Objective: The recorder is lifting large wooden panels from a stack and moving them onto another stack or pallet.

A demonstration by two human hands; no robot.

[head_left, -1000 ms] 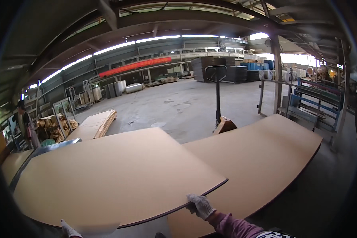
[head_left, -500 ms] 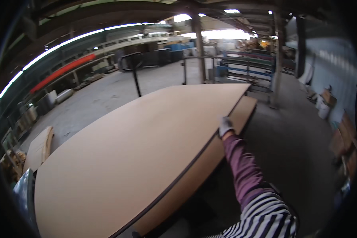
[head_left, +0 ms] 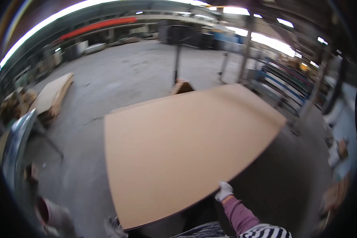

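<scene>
We have the large tan board (head_left: 190, 146) in front of us, lying nearly flat, with its near edge toward our body. Our right hand (head_left: 225, 190) in its glove is at this near edge, right of the middle; we cannot tell if the fingers close under it, because the underside is hidden. Our left hand (head_left: 114, 228) is beside the near left corner, too blurred for us to tell if it grips.

Along the far edge, a thin strip (head_left: 146, 103) seems to show another board below. To square the two well, we should, in our judgement, push evenly with both hands, watch this strip and the corners, and keep fingertips out of the gap. The pallet truck handle (head_left: 177, 63) stands beyond the board, so we should push gently.
</scene>
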